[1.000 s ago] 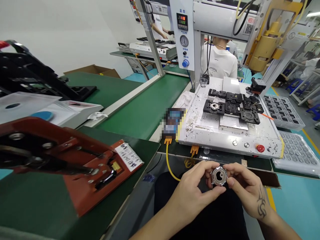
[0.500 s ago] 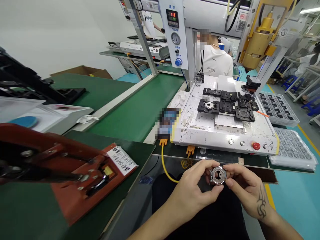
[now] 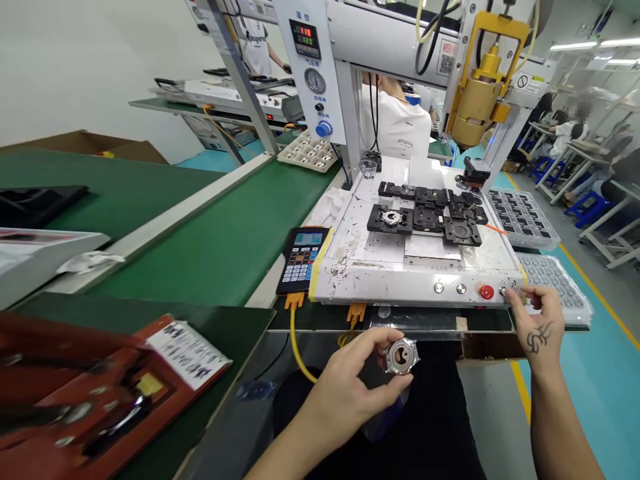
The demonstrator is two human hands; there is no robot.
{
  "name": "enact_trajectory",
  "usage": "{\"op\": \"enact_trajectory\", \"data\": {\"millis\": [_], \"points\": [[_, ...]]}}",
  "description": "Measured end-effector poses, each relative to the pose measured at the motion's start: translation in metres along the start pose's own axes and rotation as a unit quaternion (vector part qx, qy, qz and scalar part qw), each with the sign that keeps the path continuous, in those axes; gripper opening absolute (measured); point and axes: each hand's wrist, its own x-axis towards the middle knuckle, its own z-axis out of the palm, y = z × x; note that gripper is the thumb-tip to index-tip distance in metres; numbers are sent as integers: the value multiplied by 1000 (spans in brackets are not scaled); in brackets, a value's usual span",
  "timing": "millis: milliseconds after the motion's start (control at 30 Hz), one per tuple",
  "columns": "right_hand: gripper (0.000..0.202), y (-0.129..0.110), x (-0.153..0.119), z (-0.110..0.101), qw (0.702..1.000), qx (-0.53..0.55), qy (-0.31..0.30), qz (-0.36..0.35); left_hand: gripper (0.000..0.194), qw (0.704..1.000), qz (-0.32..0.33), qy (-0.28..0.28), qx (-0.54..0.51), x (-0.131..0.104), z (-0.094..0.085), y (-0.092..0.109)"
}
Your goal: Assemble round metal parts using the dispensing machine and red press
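Arm [image 3: 557,393] outstretched, right fingers [image 3: 515,305] at button [image 3: 503,291]

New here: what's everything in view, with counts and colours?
Machine: one, mostly white, centre
Fixtures: several, black, on the machine
Round metal parts: at least two, silver, one held, one in fixtures
Large button: one, red, machine's front
Cylinder: one, gold, upper right
Keypad: one, black, beside machine
Trays: two, clear, right
Pocketed tray: one, cream, behind keypad
Press: one, red, lower left
Benches: several, green, mostly left
Stools: several, blue, right background
People: several, some in white, background
Left hand: one, bare, holding a metal part
Right hand: one, bare, at machine's front right
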Motion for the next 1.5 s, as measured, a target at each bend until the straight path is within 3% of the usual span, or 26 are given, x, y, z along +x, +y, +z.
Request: {"op": "enact_trajectory", "data": {"millis": [100, 200, 333, 467, 600, 767, 933, 1167, 1333, 1500], "points": [[35, 9, 2, 3, 1000, 0, -7, -4, 38, 999, 13, -41, 19, 11, 12, -26], [22, -7, -16, 5, 999, 27, -25, -30, 36, 995, 54, -62, 62, 20, 34, -60], [6, -42, -58, 16, 971, 120, -185, -98, 37, 989, 78, -87, 89, 13, 53, -90], [15, -65, -89, 43, 918, 185, -314, -155, 42, 990, 62, -112, 59, -6, 49, -87], [25, -78, -101, 84, 896, 187, -364, -174, 40, 995, -39, -87, -31, -7, 29, -76], [22, -82, -119, 120, 900, 124, -365, -203, 33, 990, -106, -76, -52, 2, 10, -80], [26, -74, -131, 128, 899, 107, -321, -278, 38, 983, -121, -106, -87, 0, 4, -83], [28, -60, -138, 138, 877, 163, -267, -364, 38, 973, -127, -141, -134, 2, -9, -86], [29, -44, -150, 122, 867, 182, -279, -371, 35, 964, -139, -158, -160, -3, -9, -88], [28, -34, -160, 82, 905, 159, -254, -301, 31, 978, -134, -111, -118, -16, 11, -85]]}}
